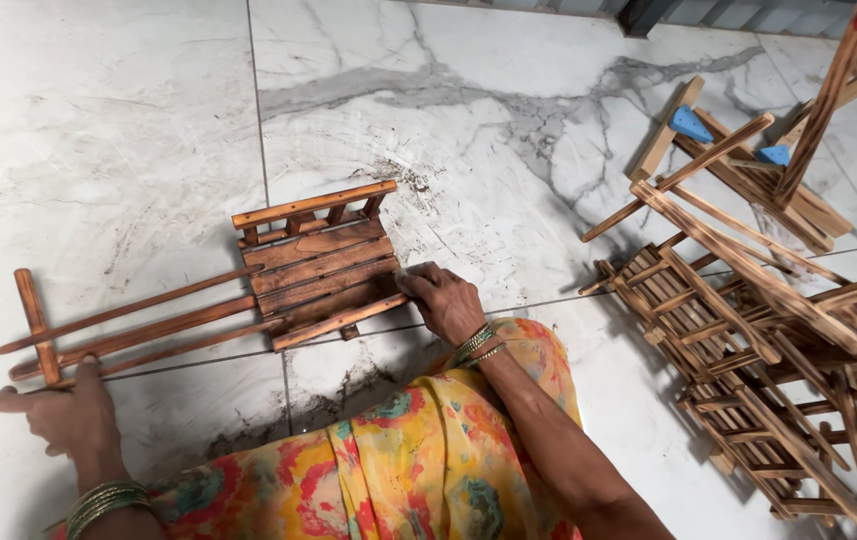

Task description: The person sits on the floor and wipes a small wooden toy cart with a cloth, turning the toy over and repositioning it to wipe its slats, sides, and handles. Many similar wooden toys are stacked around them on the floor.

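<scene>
Head view, looking down on a marble floor (148, 130). We see a small wooden cart frame (248, 290) lying flat near the centre of the picture, its slatted box at about 1 o'clock from the worker's knee and its three long shafts running out toward 9 o'clock, where a short crossbar (34, 325) joins them. The two hands are well apart, one at each end of the piece. The left hand (68, 415) rests at the crossbar end, thumb against the bar and fingers curled loosely; we cannot tell whether it grips or merely steadies. The right hand (445, 300) presses its fingertips down on the near rail of the slatted box (320, 270), not closed around it.

We judge the frame to be light and stiff, made of thin scorched slats. The long shafts look the weakest members and would likely flex or crack if the piece were lifted by one of them alone. The better holds, in our reading, are the crossbar and the box rails, one at each end, so that the joints carry little twist. The wood appears rough and dry, not slippery.

At 2 to 4 o'clock lies a heap of similar wooden frames (758, 330), some bearing blue wedge-shaped blocks (691, 124). A bright printed garment (388, 460) covers the knee at 6 o'clock.
</scene>
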